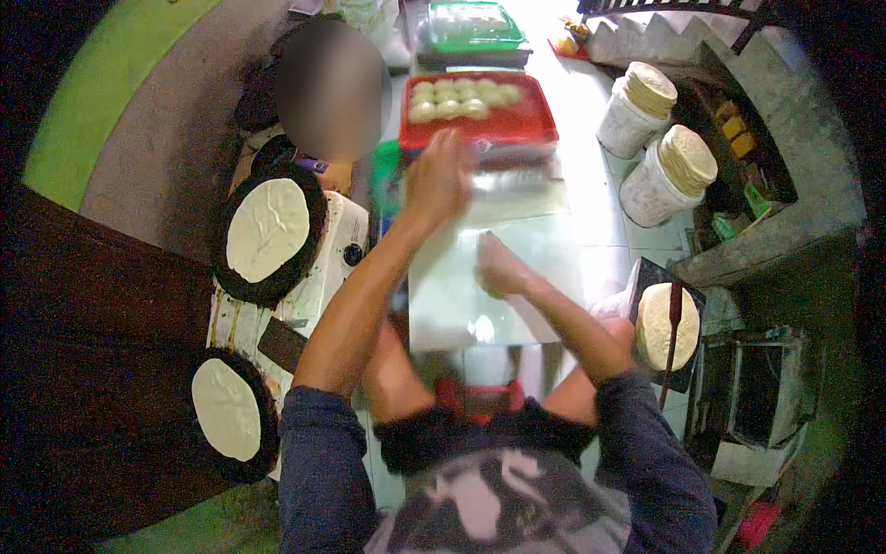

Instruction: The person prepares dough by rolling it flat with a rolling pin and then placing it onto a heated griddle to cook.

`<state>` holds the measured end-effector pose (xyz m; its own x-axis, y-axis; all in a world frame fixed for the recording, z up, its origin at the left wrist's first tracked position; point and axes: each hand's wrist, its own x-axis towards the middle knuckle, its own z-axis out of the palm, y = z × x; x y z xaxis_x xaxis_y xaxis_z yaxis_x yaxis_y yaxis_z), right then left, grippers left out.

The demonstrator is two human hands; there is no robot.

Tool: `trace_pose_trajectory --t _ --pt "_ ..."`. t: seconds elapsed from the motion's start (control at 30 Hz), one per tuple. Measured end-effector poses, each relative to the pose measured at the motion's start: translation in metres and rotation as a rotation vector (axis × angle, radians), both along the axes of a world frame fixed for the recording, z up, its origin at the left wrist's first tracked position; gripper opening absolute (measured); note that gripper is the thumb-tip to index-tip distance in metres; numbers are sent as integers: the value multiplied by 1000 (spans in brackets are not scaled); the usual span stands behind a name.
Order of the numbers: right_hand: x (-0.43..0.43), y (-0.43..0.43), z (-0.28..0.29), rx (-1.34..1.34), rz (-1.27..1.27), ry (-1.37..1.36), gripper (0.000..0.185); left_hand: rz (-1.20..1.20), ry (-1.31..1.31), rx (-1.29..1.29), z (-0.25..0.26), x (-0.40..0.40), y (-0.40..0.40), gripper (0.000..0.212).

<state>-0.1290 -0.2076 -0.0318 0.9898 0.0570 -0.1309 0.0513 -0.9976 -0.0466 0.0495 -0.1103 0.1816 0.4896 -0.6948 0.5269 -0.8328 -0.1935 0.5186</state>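
Observation:
My left hand, its fingers curled and blurred, is raised just below the near edge of a red plastic tray. Rows of pale dough balls sit in that tray. Lower and to the right, my right hand is closed over a glossy pale work surface; whether anything is inside it cannot be seen. To my left, a thin round flatbread lies on a dark round griddle, and a second flatbread lies on another griddle.
Two white tubs hold stacked flatbreads at the right. Nearer, a flatbread stack has a dark long-handled spatula across it. A green tray stands at the far end. Another person is at upper left.

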Motion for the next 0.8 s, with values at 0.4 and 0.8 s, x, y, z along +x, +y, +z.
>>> trace_pose_trajectory --t 0.4,0.8 --pt "18 117 58 366 -295 -192 86 -86 -183 -39 18 -31 83 15" --pt "-59 -8 28 337 -462 -157 51 -133 197 149 -47 -106 149 8"
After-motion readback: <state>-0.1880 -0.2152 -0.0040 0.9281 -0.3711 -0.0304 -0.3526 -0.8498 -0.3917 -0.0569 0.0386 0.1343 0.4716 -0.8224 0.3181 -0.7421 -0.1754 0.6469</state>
